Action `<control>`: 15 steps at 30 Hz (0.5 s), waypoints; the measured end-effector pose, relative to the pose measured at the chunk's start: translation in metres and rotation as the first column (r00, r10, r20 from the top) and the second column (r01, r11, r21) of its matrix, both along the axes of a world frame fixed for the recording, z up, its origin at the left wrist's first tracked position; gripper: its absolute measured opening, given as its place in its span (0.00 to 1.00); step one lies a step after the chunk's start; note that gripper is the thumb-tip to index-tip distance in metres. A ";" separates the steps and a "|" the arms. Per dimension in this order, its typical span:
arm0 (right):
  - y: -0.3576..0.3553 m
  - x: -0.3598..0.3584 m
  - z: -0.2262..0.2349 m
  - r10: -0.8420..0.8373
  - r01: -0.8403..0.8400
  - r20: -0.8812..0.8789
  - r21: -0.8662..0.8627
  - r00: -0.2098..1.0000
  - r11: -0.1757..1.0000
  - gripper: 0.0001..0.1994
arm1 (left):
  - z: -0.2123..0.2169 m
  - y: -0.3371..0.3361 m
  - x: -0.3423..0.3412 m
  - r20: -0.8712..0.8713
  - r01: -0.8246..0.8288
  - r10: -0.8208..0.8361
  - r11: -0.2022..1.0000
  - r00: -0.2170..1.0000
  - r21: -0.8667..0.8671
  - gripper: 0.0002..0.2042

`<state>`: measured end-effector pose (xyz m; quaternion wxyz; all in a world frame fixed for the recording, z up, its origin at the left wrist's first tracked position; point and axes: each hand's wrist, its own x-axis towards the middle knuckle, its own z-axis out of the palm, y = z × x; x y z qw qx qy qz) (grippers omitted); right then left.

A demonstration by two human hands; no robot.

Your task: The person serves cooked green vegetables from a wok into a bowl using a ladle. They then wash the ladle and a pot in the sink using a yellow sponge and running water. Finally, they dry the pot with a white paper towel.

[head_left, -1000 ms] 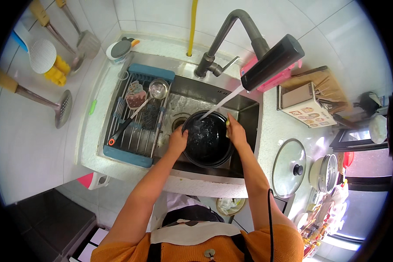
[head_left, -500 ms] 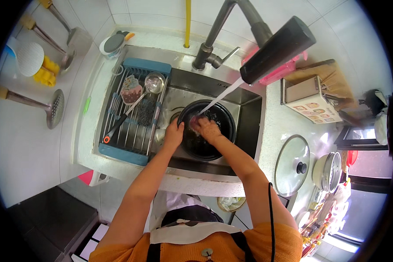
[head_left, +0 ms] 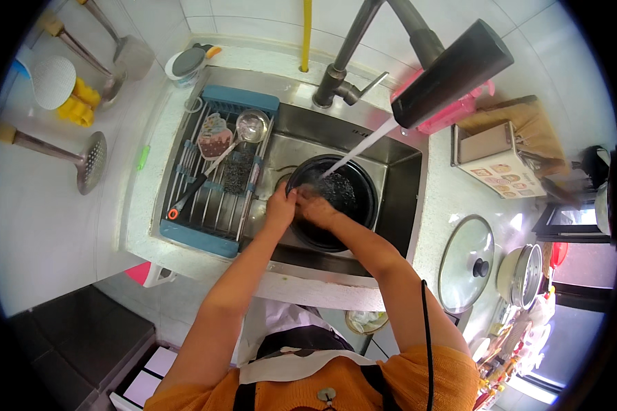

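Note:
A round black pot [head_left: 369, 198] stands in the metal sink basin, with some water inside. My left hand [head_left: 279, 207] is closed on its left rim. My right hand [head_left: 315, 208] is inside the pot, close to the left wall and beside the left hand. Motion blurs its fingers, and whatever may be in them is hidden. A stream of water [head_left: 360, 147] falls from the dark faucet head [head_left: 452, 74] into the pot, just beyond my right hand.
A blue-ended drying rack [head_left: 197, 238] on the left holds a ladle [head_left: 252, 126], a dark scouring pad [head_left: 237, 172] and a cupcake-shaped piece [head_left: 214, 139]. A glass lid [head_left: 463, 264] and a pale pot [head_left: 511, 274] lie right of the sink. Utensils hang on the left wall.
My right hand has moved toward the pot's left wall, nearer my left hand. The reddish thing seen by its fingers before no longer shows. The whole view has shifted slightly.

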<state>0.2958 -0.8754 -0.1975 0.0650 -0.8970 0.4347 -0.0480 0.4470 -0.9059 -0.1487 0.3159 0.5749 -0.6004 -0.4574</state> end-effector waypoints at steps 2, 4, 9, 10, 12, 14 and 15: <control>-0.024 -0.006 0.020 0.006 0.006 -0.204 0.059 0.979 0.998 0.16 | 0.011 0.002 0.000 0.051 0.007 -0.007 1.000 0.999 -0.009 0.13; -0.033 -0.021 0.017 -0.094 0.103 -0.368 0.005 0.925 0.995 0.15 | 0.014 0.007 -0.001 0.042 -0.001 0.003 0.999 0.999 -0.046 0.12; -0.001 -0.058 -0.007 -0.383 0.555 -0.640 0.084 0.666 0.827 0.15 | 0.020 0.010 -0.007 0.082 0.034 -0.033 0.999 0.996 -0.013 0.14; 0.001 -0.051 0.008 -0.313 0.592 -0.683 0.217 0.660 0.776 0.15 | 0.020 0.011 -0.008 0.078 0.030 -0.031 1.000 0.996 0.005 0.14; 0.009 -0.032 0.027 -0.227 0.627 -0.665 0.455 0.711 0.632 0.14 | 0.015 0.011 -0.008 0.080 0.024 -0.024 1.000 0.997 0.001 0.15; 0.021 -0.021 0.007 -0.276 0.502 -0.420 0.708 0.865 0.497 0.14 | 0.015 0.013 -0.011 0.100 0.020 -0.015 0.999 0.995 -0.042 0.14; 0.020 -0.019 -0.015 -0.339 0.355 -0.210 0.817 0.917 0.455 0.14 | 0.011 0.014 -0.012 0.110 0.031 -0.027 0.999 0.994 -0.031 0.14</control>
